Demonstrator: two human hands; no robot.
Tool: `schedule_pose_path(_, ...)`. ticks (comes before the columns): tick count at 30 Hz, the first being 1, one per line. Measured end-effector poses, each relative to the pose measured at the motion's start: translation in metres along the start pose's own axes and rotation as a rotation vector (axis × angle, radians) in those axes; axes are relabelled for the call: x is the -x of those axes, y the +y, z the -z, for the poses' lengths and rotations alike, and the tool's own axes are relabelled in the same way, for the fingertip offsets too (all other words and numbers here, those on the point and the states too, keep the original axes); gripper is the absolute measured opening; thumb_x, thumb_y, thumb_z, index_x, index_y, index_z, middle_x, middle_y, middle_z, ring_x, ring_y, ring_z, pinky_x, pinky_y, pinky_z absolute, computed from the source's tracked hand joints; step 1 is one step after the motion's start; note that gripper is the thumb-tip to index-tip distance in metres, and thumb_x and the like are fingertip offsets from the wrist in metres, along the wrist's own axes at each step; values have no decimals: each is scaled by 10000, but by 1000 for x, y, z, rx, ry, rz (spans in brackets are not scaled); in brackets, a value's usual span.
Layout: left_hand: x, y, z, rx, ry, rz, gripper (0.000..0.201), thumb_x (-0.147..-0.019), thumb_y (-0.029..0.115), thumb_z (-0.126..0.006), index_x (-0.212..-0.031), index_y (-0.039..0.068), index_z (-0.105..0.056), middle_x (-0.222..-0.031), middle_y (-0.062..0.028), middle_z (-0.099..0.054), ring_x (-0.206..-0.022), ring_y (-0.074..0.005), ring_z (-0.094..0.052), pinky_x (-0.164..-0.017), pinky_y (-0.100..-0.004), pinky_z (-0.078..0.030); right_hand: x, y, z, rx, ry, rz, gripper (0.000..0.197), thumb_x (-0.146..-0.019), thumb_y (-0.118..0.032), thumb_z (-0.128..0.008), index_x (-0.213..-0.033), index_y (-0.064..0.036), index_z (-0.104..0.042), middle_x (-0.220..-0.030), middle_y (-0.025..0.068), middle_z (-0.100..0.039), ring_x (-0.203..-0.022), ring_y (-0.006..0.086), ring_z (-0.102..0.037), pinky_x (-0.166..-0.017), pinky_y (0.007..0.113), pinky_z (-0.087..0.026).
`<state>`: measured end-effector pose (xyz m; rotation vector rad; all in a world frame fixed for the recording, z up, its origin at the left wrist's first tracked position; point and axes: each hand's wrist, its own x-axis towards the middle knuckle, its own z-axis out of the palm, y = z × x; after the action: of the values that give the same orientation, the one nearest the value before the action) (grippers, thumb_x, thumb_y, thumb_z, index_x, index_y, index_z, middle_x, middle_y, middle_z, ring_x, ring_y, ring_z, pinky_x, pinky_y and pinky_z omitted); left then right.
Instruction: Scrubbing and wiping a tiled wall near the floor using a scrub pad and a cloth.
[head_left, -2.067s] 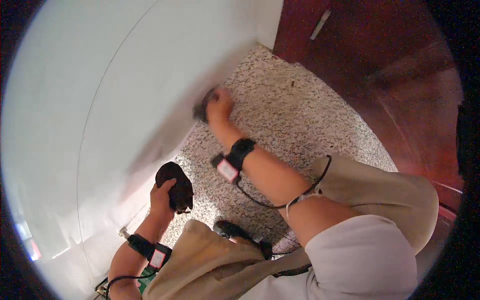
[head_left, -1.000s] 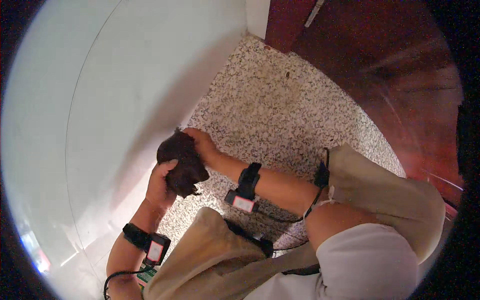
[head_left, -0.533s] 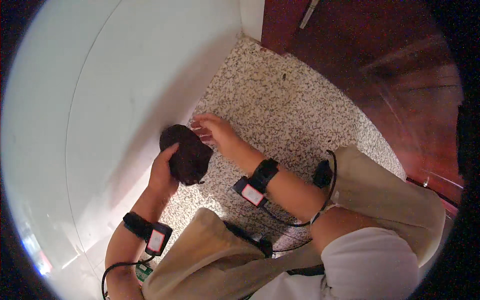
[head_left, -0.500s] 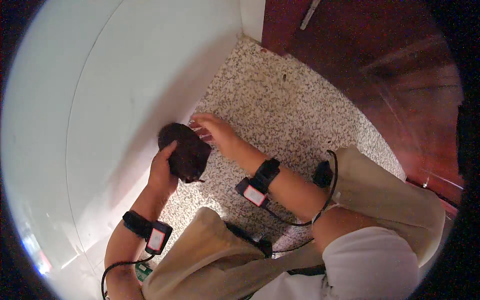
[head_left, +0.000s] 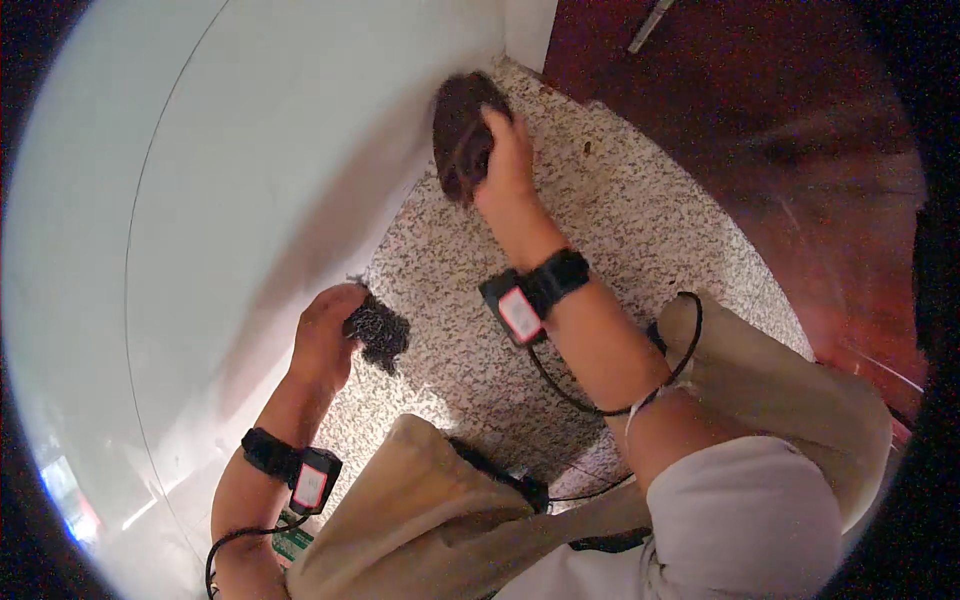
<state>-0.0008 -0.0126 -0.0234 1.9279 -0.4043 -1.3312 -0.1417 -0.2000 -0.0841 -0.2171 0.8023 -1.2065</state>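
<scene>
My right hand (head_left: 511,165) is closed on a dark brown, rounded, soft-looking thing (head_left: 458,130), with the thumb lying across its face. It is held up by the far end of the white wall, somewhat blurred, and I cannot tell its kind or whether it touches the wall. Lower left, close beside the wall, my left hand (head_left: 325,325) grips a dark grey mesh scourer (head_left: 384,334) that sticks out from between its fingers. The left fingertips are partly hidden.
A smooth white wall (head_left: 230,170) runs along the left. Speckled stone floor (head_left: 610,230) lies between it and a dark red panel (head_left: 780,170) on the right. My bent knees (head_left: 430,470) are below. Black wrist bands (head_left: 555,283) with cabled sensor boxes are on both forearms.
The dark brown thing has passed from my left hand to my right, which has carried it up and away toward the far corner. The mesh scourer now shows in my left hand.
</scene>
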Motion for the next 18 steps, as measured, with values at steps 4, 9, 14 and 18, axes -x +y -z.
schedule_pose_path(4,5,-16,6,240,33,146,132,-730,41,-508,-862,35,-516,-758,-45,-524,-672,-140,-508,-589,-271,-432,-31,31,-16,221,195,289,394,-761,-195,-515,-1084,-2,-398,-1066,147,-448,-916,260,-482,-797,370,-409)
schedule_pose_path(9,26,-25,28,267,72,130,115,-718,15,-489,-828,27,-518,-746,-59,-510,-660,-156,-503,-591,-263,-437,3,106,-5,719,260,310,471,-779,-201,-476,-1153,55,-345,-1143,222,-405,-1048,303,-403,-902,335,-313)
schedule_pose_path(14,14,-45,44,342,43,103,133,-689,-9,-477,-810,26,-519,-701,-59,-511,-632,-162,-506,-569,-270,-440,89,182,25,1022,172,254,386,-740,-160,-493,-1052,59,-432,-1035,234,-480,-960,345,-457,-827,379,-358)
schedule_pose_path(18,15,-52,51,334,96,47,111,-693,-1,-477,-791,33,-514,-709,-57,-512,-637,-162,-506,-571,-272,-443,137,157,13,922,-274,-294,330,-706,-157,-518,-975,32,-483,-924,186,-536,-876,292,-505,-756,353,-392)
